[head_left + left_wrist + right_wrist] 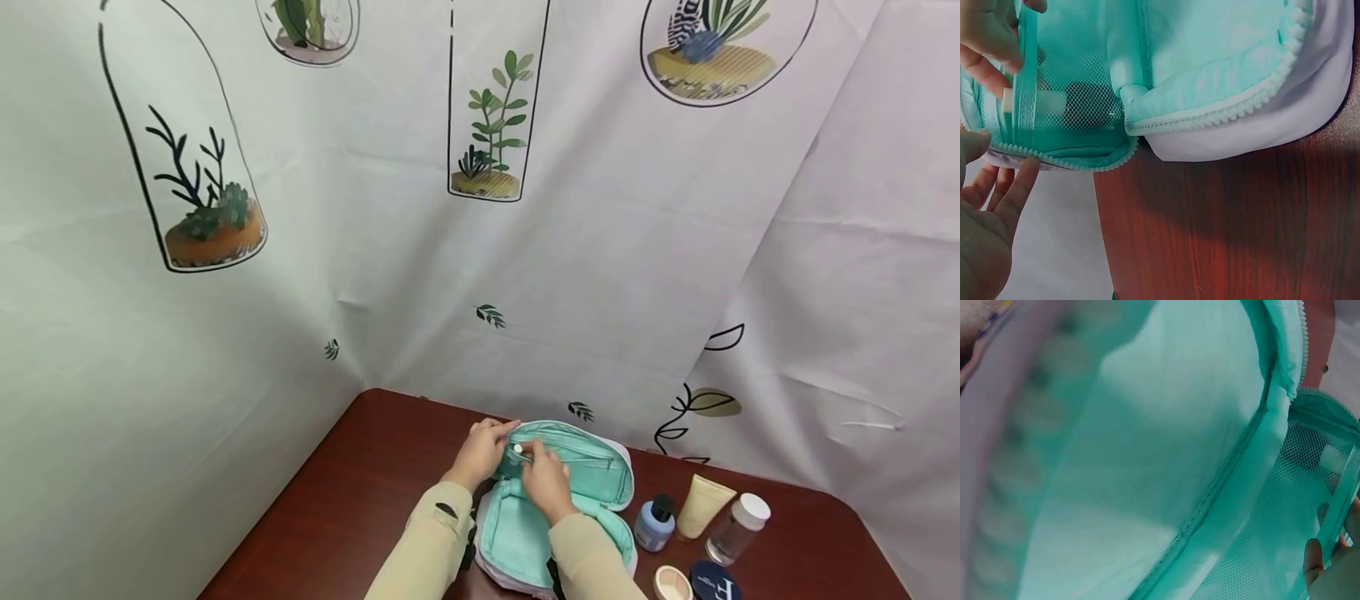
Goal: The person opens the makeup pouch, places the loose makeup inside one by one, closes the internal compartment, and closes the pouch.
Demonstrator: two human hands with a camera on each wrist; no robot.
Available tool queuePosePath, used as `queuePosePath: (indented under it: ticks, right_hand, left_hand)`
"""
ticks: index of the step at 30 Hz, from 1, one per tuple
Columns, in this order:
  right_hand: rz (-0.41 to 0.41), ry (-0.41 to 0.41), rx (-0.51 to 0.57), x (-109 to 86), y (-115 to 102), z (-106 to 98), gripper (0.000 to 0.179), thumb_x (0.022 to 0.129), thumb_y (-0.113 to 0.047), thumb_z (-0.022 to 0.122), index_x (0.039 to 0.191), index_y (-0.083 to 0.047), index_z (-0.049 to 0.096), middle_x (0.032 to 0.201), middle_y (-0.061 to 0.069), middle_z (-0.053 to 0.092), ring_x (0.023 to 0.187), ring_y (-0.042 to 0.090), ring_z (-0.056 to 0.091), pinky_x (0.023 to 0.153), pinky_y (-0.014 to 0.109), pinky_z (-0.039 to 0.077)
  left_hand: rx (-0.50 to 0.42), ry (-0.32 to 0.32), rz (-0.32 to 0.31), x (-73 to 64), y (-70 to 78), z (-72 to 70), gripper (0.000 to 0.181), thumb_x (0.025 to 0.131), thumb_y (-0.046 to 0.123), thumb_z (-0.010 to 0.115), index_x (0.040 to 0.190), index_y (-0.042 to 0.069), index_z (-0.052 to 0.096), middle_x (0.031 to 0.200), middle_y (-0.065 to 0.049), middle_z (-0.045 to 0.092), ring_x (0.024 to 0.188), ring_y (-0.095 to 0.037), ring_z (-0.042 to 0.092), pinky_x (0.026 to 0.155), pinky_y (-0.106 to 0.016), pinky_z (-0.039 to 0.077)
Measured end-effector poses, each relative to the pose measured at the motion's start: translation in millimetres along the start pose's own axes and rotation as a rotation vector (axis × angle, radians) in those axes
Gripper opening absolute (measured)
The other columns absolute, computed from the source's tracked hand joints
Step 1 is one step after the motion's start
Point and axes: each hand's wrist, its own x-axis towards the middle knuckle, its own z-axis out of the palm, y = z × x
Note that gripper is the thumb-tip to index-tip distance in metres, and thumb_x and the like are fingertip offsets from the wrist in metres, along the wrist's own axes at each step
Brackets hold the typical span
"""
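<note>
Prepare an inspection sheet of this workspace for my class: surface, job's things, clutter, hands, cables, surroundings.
Surface: reddish-brown wood-grained table.
Job's things: open pale-lilac fabric bag, lined turquoise; slim white-ended item partly inside its turquoise mesh pocket.
Clutter: round blue bottle with black cap, cream squeeze tube, clear cylindrical bottle with white lid, round beige-filled pot, round dark-blue case.
Hands: left hand pinches the bag's rim; right hand holds the pocket's edge.
Cables: nothing seen.
Surroundings: white fabric backdrop printed with plants.
</note>
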Motion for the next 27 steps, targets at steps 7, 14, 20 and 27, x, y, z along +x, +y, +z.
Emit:
queuePosePath:
  ticks: [7,14,20,27]
  right_hand:
    - [-0.009,-0.029,-0.002,-1.2,-4.1,-4.6,0.037,0.085,-0.002,0.052,0.12,-0.01,0.06,0.114,0.01,0.062,0.11,0.033,0.048,0.083,0.051,0.03]
    - [0.063,-0.093,0.114,0.4,2.5,-4.1,0.042,0.082,-0.003,0.055,0.124,-0.003,0.057,0.12,0.018,0.057,0.118,0.04,0.041,0.091,0.057,0.028]
    - [0.168,-0.174,0.499,5.6,4.8,-9.1,0.049,0.084,0.006,0.049,0.131,0.012,0.04,0.127,0.029,0.048,0.12,0.044,0.039,0.09,0.051,0.038]
    - [0.231,-0.27,0.743,5.3,5.4,-15.3,0.053,0.083,0.007,0.046,0.135,0.008,0.034,0.134,0.029,0.04,0.123,0.046,0.034,0.093,0.056,0.033]
  left_hand:
    - [-0.011,0.005,-0.017,0.3,2.8,1.7,0.04,0.091,0.011,0.06,0.13,0.021,0.057,0.114,-0.008,0.053,0.1,-0.024,0.047,0.07,-0.031,0.047]
    - [0.029,0.101,-0.049,-2.1,9.7,5.2,0.042,0.084,0.012,0.067,0.124,0.023,0.062,0.108,-0.005,0.057,0.098,-0.024,0.051,0.067,-0.029,0.048]
    - [0.058,0.165,-0.083,-3.7,16.5,9.3,0.039,0.081,0.018,0.071,0.119,0.025,0.065,0.102,-0.002,0.057,0.093,-0.021,0.052,0.064,-0.029,0.047]
    - [0.1,0.228,-0.095,-2.6,16.6,14.5,0.037,0.079,0.015,0.074,0.114,0.024,0.068,0.099,-0.002,0.058,0.09,-0.021,0.053,0.064,-0.031,0.048]
